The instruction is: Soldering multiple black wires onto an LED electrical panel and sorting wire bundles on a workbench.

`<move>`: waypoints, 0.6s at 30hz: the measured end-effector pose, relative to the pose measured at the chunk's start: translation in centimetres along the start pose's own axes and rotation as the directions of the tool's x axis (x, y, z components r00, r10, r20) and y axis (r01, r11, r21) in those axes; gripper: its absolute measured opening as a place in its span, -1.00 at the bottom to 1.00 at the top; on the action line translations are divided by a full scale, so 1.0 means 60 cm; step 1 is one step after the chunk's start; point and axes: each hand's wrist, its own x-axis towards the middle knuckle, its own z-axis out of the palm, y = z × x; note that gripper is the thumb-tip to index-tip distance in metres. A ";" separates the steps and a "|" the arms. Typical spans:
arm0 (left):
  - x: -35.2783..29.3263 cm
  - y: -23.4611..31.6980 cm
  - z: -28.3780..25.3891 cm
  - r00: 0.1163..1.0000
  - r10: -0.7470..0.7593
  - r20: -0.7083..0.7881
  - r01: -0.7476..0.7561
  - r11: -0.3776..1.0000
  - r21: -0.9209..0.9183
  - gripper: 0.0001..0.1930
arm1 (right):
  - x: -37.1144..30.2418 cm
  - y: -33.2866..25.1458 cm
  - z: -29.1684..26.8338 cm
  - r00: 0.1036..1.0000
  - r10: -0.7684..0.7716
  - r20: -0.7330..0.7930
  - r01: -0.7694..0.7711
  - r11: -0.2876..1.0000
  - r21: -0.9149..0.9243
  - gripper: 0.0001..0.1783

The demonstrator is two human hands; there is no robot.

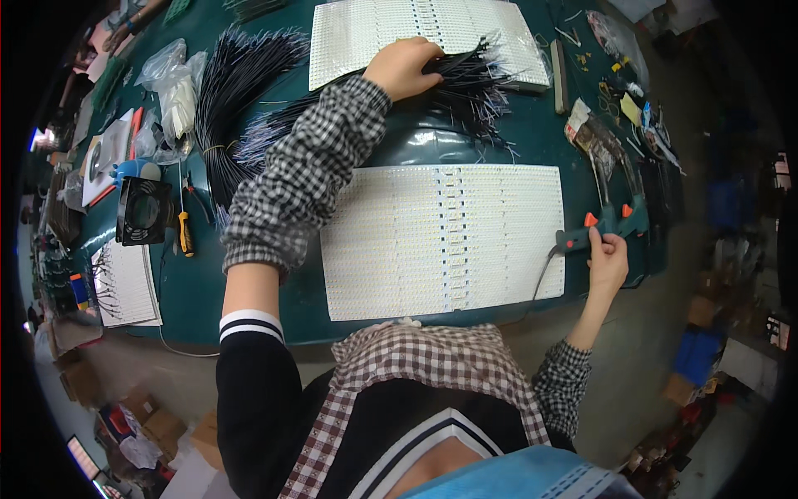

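Note:
My left hand (pixel 406 68) reaches across to the far side of the table and closes on a bundle of thin black wires (pixel 474 79) with stripped ends; its fingertips are partly hidden among them. At the right, my right hand (pixel 608 262) holds a green soldering gun (pixel 573 240) with a red trigger, the forefinger near the trigger. A second green handle with a red trigger (pixel 626 211) is close beside it. In front of me lies a white LED panel board (pixel 382 241), with rows of small yellowish chips and a column of dark components.
A stack of similar white boards (pixel 357 37) stands at the back. More black wires (pixel 241 83) lie left, near a yellow screwdriver (pixel 184 234), pliers (pixel 195 200), a black fan (pixel 143 210) and plastic bags (pixel 173 91). The gun's cord (pixel 544 274) crosses the board's right side.

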 end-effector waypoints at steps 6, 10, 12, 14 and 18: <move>0.009 0.005 -0.007 0.992 -0.036 0.123 0.022 0.993 0.113 -0.74 | -0.020 -0.026 0.006 0.960 0.231 0.161 -0.250 0.962 0.110 -0.40; -0.020 0.006 -0.014 0.997 -0.013 -0.071 0.018 0.998 0.065 -0.74 | -0.031 -0.047 0.037 0.962 0.215 0.172 -0.234 0.967 0.104 -0.33; -0.012 0.035 -0.012 0.995 -0.027 -0.097 0.034 0.997 0.074 -0.75 | -0.027 -0.008 0.057 0.945 0.295 0.138 -0.320 0.920 0.227 -0.37; -0.010 0.052 -0.017 0.986 -0.075 -0.148 0.063 0.995 -0.079 -0.80 | -0.024 0.025 0.079 0.953 0.303 0.014 -0.280 0.861 0.424 -0.46; -0.001 0.044 -0.044 0.936 -0.020 -0.350 0.002 0.999 -0.052 -0.82 | -0.042 -0.010 0.093 0.939 0.229 -0.255 0.026 0.694 0.719 -0.65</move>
